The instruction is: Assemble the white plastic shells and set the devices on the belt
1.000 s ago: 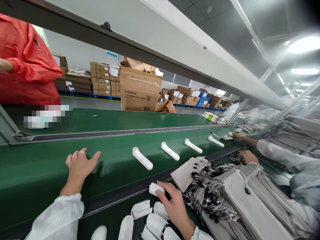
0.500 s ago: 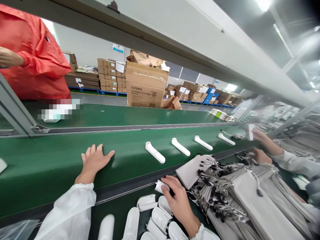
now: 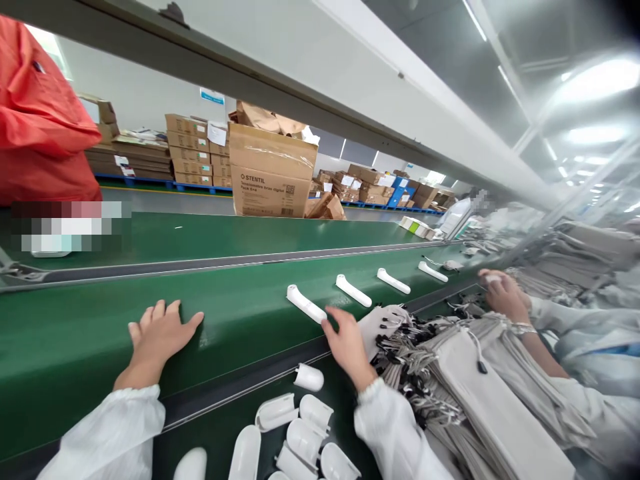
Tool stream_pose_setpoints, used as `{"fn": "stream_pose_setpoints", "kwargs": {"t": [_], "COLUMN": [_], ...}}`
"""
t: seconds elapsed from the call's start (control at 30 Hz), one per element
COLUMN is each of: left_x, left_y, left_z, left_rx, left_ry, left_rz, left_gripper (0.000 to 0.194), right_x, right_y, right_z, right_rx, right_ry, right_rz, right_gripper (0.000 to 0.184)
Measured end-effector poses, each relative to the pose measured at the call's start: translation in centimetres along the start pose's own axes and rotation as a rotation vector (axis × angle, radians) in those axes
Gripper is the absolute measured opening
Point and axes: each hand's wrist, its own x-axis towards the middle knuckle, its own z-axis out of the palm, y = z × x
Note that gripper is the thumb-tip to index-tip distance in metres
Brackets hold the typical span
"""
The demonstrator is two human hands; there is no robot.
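My left hand (image 3: 160, 331) lies flat and open on the green conveyor belt (image 3: 235, 300), holding nothing. My right hand (image 3: 345, 340) reaches over the belt's near edge, its fingers just short of the nearest white thermometer (image 3: 306, 304); it holds nothing. Three more white thermometers (image 3: 354, 291) lie in a row further along the belt. A white cap (image 3: 309, 377) rests on the near ledge, apart from my right hand. Several white caps (image 3: 295, 437) are piled below it.
A stack of grey drawstring pouches (image 3: 470, 373) lies to the right. A co-worker's hands (image 3: 503, 293) work at the far right. A person in a red coat (image 3: 40, 127) stands across the line. Cardboard boxes (image 3: 273, 170) stand behind the second belt.
My right hand let go of the white cap on the ledge and moved up to the belt beside the nearest thermometer. My left hand stays flat on the belt.
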Motion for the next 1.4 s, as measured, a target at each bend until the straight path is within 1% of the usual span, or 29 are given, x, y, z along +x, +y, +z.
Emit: {"fn": "stream_pose_setpoints", "kwargs": {"t": [0.03,0.07,0.13,0.2,0.27,0.37,0.47,0.53,0.63,0.7,0.73,0.8,0.87,0.9,0.93,0.97,1.0,1.07,1.13,1.17,1.3,1.4], "left_x": [0.0,0.0,0.2,0.5,0.8,1.2,1.4,1.3,0.6,-0.3,-0.9,-2.3,-3.7,-4.4,-5.0,-5.5,-5.9,-6.8,-7.5,-7.8,-8.9,-8.9], "left_y": [0.1,0.2,0.2,0.1,-0.1,0.0,0.4,0.7,1.4,2.1,2.6,3.9,5.4,6.2,6.9,7.5,8.1,8.9,9.5,9.8,10.8,11.1], "left_z": [-0.1,-0.2,-0.1,0.1,0.5,0.8,0.6,0.1,-1.4,-2.7,-3.3,-4.3,-5.0,-5.1,-5.3,-5.4,-5.5,-5.8,-6.2,-6.4,-6.6,-6.1], "left_rx": [0.004,0.008,0.019,0.029,0.024,-0.017,-0.114,-0.219,-0.411,-0.572,-0.667,-0.884,-1.099,-1.194,-1.277,-1.345,-1.389,-1.416,-1.412,-1.419,-1.478,-1.469], "left_ry": [-0.012,-0.020,-0.028,-0.022,-0.010,-0.006,-0.001,0.007,-0.022,-0.051,-0.058,-0.060,-0.086,-0.139,-0.197,-0.241,-0.262,-0.224,-0.174,-0.172,-0.238,-0.267], "left_rz": [0.002,0.007,0.021,0.035,0.055,0.085,0.125,0.140,0.072,0.013,0.008,0.070,0.189,0.242,0.278,0.295,0.308,0.326,0.346,0.349,0.343,0.349], "left_gripper": [0.081,0.080,0.080,0.079,0.080,0.081,0.079,0.075,0.074,0.072,0.069,0.063,0.063,0.065,0.066,0.066,0.066,0.060,0.050,0.048,0.046,0.048], "right_x": [2.0,3.9,6.9,8.8,9.9,10.8,11.1,11.2,11.3,10.7,10.1,8.1,5.2,3.7,2.3,1.1,0.1,-1.1,-1.5,-1.7,-2.2,-2.0], "right_y": [0.2,0.5,1.3,2.3,3.3,4.4,4.5,3.9,1.6,-1.0,-2.5,-6.0,-9.4,-10.9,-12.1,-13.1,-13.8,-14.3,-14.2,-14.0,-13.6,-13.6], "right_z": [-0.2,-0.2,0.2,0.9,1.7,2.4,2.0,1.4,0.3,-0.2,-0.2,-0.1,0.3,0.5,0.7,0.9,1.2,1.6,2.0,2.2,2.4,2.6], "right_rx": [-0.137,-0.198,-0.282,-0.315,-0.333,-0.332,-0.308,-0.287,-0.233,-0.181,-0.148,-0.069,0.007,0.016,0.012,0.005,-0.005,-0.007,-0.003,-0.003,-0.054,-0.069], "right_ry": [0.026,0.078,0.171,0.227,0.241,0.241,0.244,0.259,0.275,0.250,0.224,0.148,0.049,-0.004,-0.049,-0.076,-0.093,-0.096,-0.084,-0.079,-0.058,-0.080], "right_rz": [0.110,0.204,0.371,0.470,0.518,0.572,0.619,0.619,0.545,0.435,0.346,0.069,-0.312,-0.445,-0.528,-0.559,-0.560,-0.531,-0.506,-0.495,-0.428,-0.408], "right_gripper": [0.038,0.043,0.055,0.061,0.060,0.047,0.033,0.032,0.039,0.043,0.043,0.043,0.049,0.052,0.055,0.056,0.057,0.056,0.052,0.051,0.047,0.044]}}
